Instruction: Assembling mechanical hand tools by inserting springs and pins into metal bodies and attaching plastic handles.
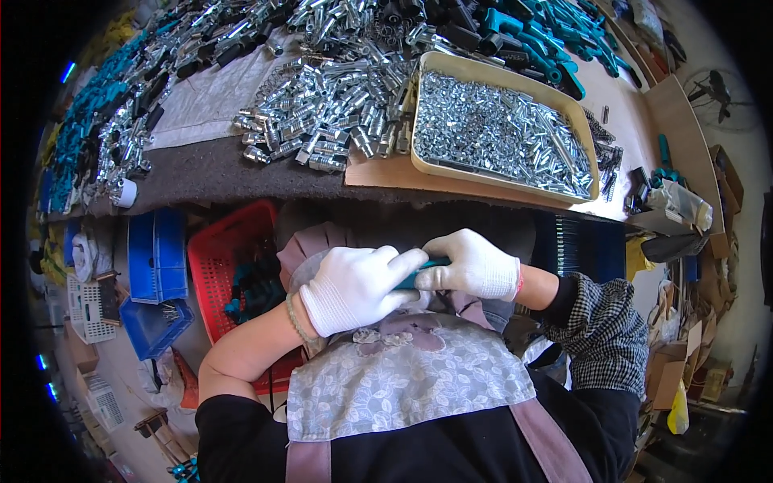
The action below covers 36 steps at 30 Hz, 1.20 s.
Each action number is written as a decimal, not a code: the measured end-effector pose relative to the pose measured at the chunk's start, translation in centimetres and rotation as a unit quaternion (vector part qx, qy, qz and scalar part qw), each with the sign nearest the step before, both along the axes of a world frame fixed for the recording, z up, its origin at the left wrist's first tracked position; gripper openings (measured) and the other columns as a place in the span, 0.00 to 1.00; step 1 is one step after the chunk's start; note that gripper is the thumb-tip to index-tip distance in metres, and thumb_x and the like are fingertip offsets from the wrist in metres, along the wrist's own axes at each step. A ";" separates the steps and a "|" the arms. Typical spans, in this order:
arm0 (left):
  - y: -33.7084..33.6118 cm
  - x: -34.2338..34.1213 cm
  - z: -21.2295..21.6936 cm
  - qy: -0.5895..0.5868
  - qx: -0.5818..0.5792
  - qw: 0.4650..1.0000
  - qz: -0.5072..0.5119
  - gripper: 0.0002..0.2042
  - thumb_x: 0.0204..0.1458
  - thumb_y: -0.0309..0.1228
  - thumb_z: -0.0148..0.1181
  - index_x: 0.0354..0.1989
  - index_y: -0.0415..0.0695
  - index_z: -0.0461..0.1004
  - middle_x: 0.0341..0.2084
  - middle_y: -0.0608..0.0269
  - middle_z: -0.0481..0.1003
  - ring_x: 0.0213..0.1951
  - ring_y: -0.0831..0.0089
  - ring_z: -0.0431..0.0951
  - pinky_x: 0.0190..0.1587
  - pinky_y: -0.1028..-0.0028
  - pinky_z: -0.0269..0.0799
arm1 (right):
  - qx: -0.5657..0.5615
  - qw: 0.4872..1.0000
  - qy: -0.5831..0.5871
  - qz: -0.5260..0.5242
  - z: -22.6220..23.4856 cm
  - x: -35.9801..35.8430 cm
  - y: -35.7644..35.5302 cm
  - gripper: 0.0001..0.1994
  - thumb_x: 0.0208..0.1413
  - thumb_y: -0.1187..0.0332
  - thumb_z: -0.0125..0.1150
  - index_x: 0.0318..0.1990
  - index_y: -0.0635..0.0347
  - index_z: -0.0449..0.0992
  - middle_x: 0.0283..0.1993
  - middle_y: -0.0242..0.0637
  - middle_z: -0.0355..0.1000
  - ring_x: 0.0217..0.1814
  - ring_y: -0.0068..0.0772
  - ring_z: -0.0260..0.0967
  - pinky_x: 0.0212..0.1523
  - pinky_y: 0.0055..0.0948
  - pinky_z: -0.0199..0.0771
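Note:
In front of my apron, below the bench edge, my two white-gloved hands meet around a teal part [409, 282]. My left hand [350, 290] is closed on it from the left, thumb and fingers pointing inward. From the other side my right hand [475, 266] grips it, with the thumb bent over the front. Only small teal patches show between the gloves, so its full shape is hidden. Ahead on the bench lies a heap of shiny metal fittings [330, 121]. Beside it stands a cream tray [499, 179] filled with small metal pins and pieces.
Teal gun-shaped handles [531, 48] are piled at the back right, with loose springs [608, 157] beside the tray. More metal and teal parts cover the left side. Under the bench edge are a red crate [211, 245] with teal parts and blue bins [155, 259].

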<state>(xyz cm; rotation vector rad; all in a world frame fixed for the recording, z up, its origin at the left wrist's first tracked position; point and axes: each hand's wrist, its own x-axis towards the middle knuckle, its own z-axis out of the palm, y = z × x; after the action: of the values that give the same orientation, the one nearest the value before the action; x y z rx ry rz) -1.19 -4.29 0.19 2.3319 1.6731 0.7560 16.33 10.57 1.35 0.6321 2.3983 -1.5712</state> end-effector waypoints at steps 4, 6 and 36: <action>-0.1 -1.4 0.9 -0.075 -0.035 0.997 -0.006 0.23 0.48 0.43 0.68 0.51 0.45 0.74 0.28 0.58 0.74 0.27 0.60 0.79 0.28 0.66 0.74 | -0.039 0.997 -0.034 -0.057 0.1 1.4 0.8 0.26 0.49 0.51 0.72 0.42 0.69 0.82 0.28 0.44 0.78 0.31 0.29 0.76 0.37 0.30 0.75; -0.4 -1.6 1.3 -0.094 -0.059 0.993 -0.030 0.23 0.47 0.40 0.70 0.50 0.45 0.75 0.28 0.58 0.74 0.27 0.59 0.79 0.29 0.65 0.74 | -0.009 0.999 -0.032 -0.039 0.4 1.6 0.7 0.25 0.49 0.51 0.72 0.42 0.68 0.82 0.28 0.43 0.78 0.31 0.28 0.75 0.37 0.30 0.75; 0.5 -0.8 0.8 -0.176 -0.029 0.983 0.037 0.25 0.39 0.27 0.74 0.49 0.42 0.74 0.38 0.52 0.77 0.39 0.53 0.80 0.41 0.64 0.76 | 0.365 0.882 0.185 -0.232 0.5 0.8 12.3 0.08 0.57 0.68 0.59 0.37 0.62 0.80 0.32 0.48 0.78 0.36 0.47 0.77 0.38 0.34 0.74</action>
<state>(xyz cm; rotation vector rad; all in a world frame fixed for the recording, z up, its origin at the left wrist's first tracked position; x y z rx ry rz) -2.02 -3.82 0.97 1.9639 1.6050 1.0488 17.14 22.88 1.82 1.2024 3.3488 -0.8977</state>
